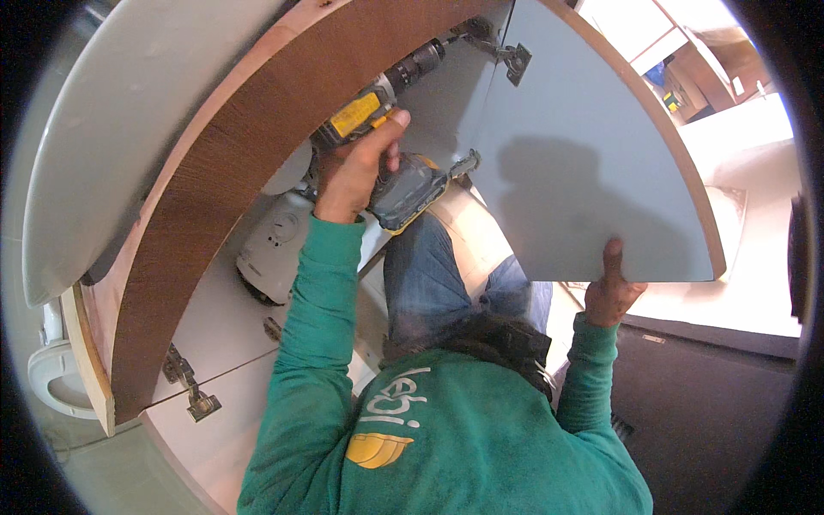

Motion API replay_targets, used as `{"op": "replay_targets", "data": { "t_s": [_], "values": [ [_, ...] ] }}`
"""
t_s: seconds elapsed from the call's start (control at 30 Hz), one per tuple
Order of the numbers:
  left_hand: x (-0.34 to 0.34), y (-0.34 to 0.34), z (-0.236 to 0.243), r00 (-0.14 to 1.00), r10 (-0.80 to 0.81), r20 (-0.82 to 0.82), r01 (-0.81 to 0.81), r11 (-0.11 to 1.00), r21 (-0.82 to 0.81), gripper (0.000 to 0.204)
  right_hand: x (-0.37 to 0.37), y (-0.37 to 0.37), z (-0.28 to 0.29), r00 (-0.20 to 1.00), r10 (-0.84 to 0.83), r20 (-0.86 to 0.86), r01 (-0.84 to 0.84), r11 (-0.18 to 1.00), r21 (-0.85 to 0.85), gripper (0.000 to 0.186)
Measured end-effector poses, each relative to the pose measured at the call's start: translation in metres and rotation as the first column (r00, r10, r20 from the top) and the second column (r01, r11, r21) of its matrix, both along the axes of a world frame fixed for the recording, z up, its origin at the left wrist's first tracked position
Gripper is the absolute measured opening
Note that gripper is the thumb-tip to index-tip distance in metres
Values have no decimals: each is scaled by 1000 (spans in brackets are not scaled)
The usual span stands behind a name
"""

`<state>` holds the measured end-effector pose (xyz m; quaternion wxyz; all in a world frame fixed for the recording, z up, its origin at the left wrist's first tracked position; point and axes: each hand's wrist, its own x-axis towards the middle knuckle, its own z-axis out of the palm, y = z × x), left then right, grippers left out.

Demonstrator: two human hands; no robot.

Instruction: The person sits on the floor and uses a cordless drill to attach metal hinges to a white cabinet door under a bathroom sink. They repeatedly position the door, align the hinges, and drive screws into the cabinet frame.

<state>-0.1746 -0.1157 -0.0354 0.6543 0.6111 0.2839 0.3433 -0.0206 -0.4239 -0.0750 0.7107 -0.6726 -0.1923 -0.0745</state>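
My left hand [348, 180] is wrapped round the handle of a black and yellow cordless drill [356, 116]. The drill tilts up and to the right, its bit reaching the upper metal hinge [481, 33] inside the cabinet. That hinge joins a light grey cabinet door [592, 154], which stands swung out with a curved wooden edge. A second hinge [463, 165] shows beside the drill's battery. My right hand [611, 300] grips the door's lower edge, thumb on the grey face and the other fingers mostly hidden behind it.
A curved brown wooden cabinet edge [202, 172] arcs across the left, beneath a white rounded slab [129, 112]. Lower left, another hinge [193, 390] joins a white panel [223, 421]. A white rounded appliance [273, 236] sits behind my left forearm. A dark panel [687, 412] lies at the right.
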Motion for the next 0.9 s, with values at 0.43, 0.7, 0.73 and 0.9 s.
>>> {"op": "replay_targets", "data": {
  "t_s": [0.43,0.7,0.73,0.9],
  "values": [
    [-7,7,17,997,-24,73,27,998,-53,14,12,-13,-20,998,25,55,-28,999,46,34],
    [-4,12,1,996,-33,82,41,994,-101,13,10,-6,-21,998,24,63,-30,994,103,32],
    [-4,8,3,997,-22,77,28,996,-87,13,11,-9,-24,998,26,55,-31,996,87,32],
    [-5,-13,13,999,30,22,-30,999,-29,14,11,-14,-28,992,-2,126,7,999,-38,31]
  ]
}}
